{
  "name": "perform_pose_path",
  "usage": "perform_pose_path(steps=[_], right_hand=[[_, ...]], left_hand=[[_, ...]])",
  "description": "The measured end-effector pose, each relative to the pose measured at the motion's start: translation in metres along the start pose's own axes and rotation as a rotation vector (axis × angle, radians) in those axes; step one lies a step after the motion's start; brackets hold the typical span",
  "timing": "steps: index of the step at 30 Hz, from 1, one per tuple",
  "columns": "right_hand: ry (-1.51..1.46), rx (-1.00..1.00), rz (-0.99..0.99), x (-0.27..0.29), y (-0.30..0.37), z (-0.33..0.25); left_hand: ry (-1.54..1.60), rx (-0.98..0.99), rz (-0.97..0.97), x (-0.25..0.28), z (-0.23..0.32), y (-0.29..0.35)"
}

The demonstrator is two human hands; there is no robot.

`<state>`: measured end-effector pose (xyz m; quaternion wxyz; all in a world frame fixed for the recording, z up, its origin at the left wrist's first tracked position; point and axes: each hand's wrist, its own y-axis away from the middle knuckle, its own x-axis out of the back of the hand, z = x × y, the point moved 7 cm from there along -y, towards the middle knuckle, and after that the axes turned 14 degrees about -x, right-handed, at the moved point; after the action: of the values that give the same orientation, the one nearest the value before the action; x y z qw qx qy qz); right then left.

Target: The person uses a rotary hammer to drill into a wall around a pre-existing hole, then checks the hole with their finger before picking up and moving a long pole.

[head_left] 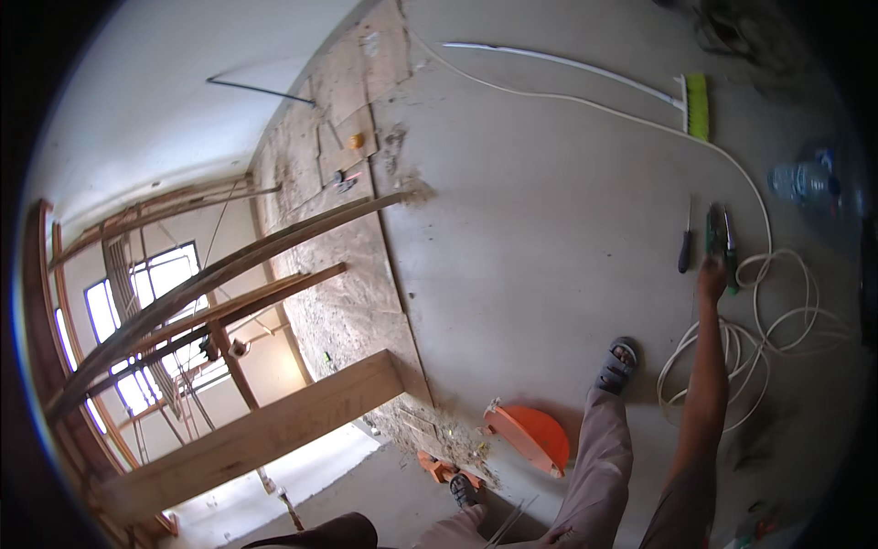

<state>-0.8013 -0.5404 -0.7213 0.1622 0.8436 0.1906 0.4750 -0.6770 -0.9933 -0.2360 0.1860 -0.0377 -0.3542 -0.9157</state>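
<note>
My right hand (712, 277) reaches down to a group of hand tools on the grey floor. Its fingers look bunched at the near end of a slim dark green tool (712, 224), though what they grip is too small to make out. Just right of the hand lies a tool with a metal shaft and green handle (732, 256). A screwdriver with a dark handle (684, 252) rests to the left, apart from the fingers. Beside my forearm, loops of white cable (732, 352) spread over the floor. My left hand is out of sight.
A broom with green bristles (698, 105) lies farther off, near a large clear plastic bottle (809, 183). By my sandalled foot (618, 366) sits an orange half-round object (535, 439). Wooden beams (265, 425) cross the left side, over dusty boards (338, 293).
</note>
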Motion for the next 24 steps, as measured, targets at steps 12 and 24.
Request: perform_pose_path(steps=[12, 24], right_hand=[[0.242, -0.066, 0.059, 0.194, 0.364, 0.1], [0.204, -0.126, -0.336, 0.356, 0.591, 0.071]], left_hand=[[0.003, 0.425, 0.251, 0.116, -0.082, 0.157], [-0.041, 0.42, 0.625, 0.311, -0.304, 0.342]])
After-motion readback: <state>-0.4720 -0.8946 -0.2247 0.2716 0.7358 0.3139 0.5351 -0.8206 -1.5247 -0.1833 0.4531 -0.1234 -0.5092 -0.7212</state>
